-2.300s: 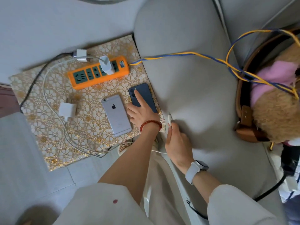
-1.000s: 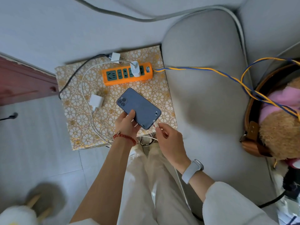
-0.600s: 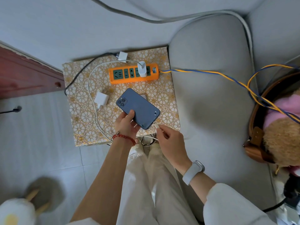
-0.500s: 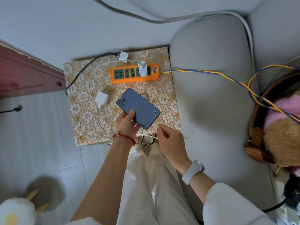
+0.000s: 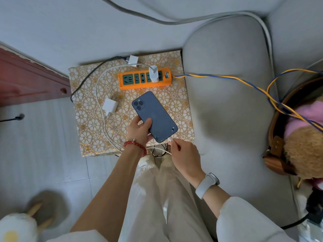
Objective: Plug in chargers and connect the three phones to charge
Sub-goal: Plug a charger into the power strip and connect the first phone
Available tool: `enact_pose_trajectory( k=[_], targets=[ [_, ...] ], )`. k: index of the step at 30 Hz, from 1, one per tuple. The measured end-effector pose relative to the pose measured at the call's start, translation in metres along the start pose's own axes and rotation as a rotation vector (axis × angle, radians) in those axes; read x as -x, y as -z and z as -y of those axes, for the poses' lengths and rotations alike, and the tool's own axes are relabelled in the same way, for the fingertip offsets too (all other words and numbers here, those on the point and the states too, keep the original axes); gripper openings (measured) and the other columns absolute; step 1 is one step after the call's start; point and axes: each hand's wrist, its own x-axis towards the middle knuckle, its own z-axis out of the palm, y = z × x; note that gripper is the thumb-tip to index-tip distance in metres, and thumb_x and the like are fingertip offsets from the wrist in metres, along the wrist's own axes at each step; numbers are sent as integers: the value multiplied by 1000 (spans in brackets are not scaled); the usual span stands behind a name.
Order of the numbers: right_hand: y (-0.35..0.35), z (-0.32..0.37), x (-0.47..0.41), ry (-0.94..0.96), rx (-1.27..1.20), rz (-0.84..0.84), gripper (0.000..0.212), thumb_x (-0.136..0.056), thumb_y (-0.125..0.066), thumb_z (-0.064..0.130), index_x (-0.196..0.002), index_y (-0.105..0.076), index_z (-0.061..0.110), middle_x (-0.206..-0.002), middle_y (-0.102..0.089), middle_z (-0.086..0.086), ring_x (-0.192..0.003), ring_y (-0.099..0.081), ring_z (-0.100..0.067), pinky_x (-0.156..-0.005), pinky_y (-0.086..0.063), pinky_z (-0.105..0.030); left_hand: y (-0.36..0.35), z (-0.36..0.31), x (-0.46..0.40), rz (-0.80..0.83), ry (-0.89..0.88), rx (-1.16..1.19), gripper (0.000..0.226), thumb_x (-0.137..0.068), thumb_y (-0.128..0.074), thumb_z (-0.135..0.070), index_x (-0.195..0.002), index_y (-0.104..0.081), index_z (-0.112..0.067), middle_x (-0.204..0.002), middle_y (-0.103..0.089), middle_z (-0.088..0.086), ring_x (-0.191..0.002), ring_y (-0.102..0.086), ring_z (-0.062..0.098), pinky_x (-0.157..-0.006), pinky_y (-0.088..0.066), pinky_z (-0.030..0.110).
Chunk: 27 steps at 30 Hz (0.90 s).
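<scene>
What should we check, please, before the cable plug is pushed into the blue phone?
1. Left hand has a firm grip on the blue phone: ok.
2. Right hand pinches the cable plug at the phone's bottom edge: ok.
3. Plug seated in the port: cannot tell.
4. White charger sits in the orange power strip: ok.
5. Second charger plugged in: not ok, it lies loose on the mat.

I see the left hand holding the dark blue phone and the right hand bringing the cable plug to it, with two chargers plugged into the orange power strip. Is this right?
Not quite: the head view shows one charger plugged into the orange power strip. The rest is right.
</scene>
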Motion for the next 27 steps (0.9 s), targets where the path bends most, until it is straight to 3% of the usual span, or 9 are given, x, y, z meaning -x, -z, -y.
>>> enact_pose_trajectory(
  k=[3, 6, 9, 12, 15, 19, 24, 27],
  targets=[
    [13, -4, -8, 16, 213, 55, 26, -90, -40, 21, -71, -56, 12, -79, -63, -9, -79, -55, -31, -65, -38, -33, -10, 8, -5, 2, 11, -66, 22, -88, -50, -4, -109, -50, -10, -85, -65, 6, -73, -65, 20, -59, -58, 33],
    [35, -18, -18, 212, 462, -126, 20, -85, -49, 15, -96, -65, 11, -105, -65, -10, -107, -55, -32, -91, -41, -40, -25, 22, -14, 9, 0, -217, 19, -89, -47, -5, -107, -48, -9, -94, -62, 14, -82, -61, 30, -75, -54, 41],
    [55, -35, -33, 337, 670, -261, 37, -73, -62, 11, -110, -62, 12, -123, -59, -15, -124, -48, -35, -105, -27, -60, -42, 32, -26, 35, -15, -356, 24, -90, -43, -6, -114, -47, -6, -97, -60, 15, -86, -60, 32, -81, -52, 47],
    [66, -50, -44, 342, 860, -212, 52, -70, -62, 18, -122, -55, 14, -142, -44, -14, -135, -34, -32, -108, -15, -62, -61, 39, -38, 97, -13, -472, 29, -90, -41, -6, -119, -46, -7, -89, -58, 13, -85, -58, 31, -83, -52, 48],
    [65, -62, -46, 370, 965, -198, 55, -71, -57, 23, -126, -51, 18, -149, -35, -9, -139, -27, -30, -111, -13, -59, -75, 44, -45, 104, -31, -573, 32, -91, -37, -6, -122, -44, -7, -91, -59, 13, -77, -54, 27, -71, -48, 36],
    [61, -64, -49, 361, 990, -212, 57, -72, -55, 25, -129, -48, 21, -152, -28, -7, -141, -21, -28, -114, -9, -57, -87, 46, -47, 71, -110, -837, 38, -90, -40, -7, -128, -37, -3, -128, -38, 19, -99, -48, 31, -94, -44, 39],
    [63, -61, -46, 339, 980, -178, 55, -71, -57, 24, -126, -50, 21, -152, -27, -8, -142, -20, -29, -112, -10, -60, -88, 45, -40, 99, -83, -1133, 55, -89, -44, -15, -135, -18, 1, -133, -23, 20, -124, -26, 35, -103, -31, 39],
    [62, -54, -46, 310, 934, -172, 48, -68, -60, 23, -116, -58, 18, -150, -33, -9, -140, -23, -31, -110, -10, -62, -78, 38, -38, 139, -76, -1060, 45, -88, -44, -14, -129, -30, -1, -132, -24, 19, -120, -33, 37, -103, -35, 40]
  ],
)
